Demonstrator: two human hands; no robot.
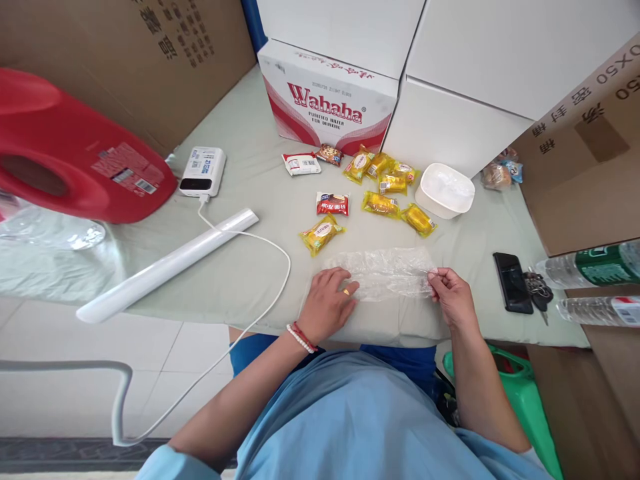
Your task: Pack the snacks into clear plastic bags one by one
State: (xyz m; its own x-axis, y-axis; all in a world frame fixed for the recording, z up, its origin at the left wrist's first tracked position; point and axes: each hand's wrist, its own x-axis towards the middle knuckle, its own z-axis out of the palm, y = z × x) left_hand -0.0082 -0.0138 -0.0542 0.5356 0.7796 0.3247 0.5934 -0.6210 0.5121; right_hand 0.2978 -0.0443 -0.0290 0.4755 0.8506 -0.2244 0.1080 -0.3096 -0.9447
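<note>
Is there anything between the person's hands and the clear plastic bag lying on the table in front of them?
Nothing visible. The left hand rests flat on the left end of the clear plastic bag, and the right hand pinches its right end. The nearest yellow snack packet lies beyond the bag, apart from it.

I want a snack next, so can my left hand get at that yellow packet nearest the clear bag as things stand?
Probably yes. The left hand lies flat on the clear plastic bag, and the nearest yellow packet lies just beyond it on bare cloth, with nothing between them.
</note>
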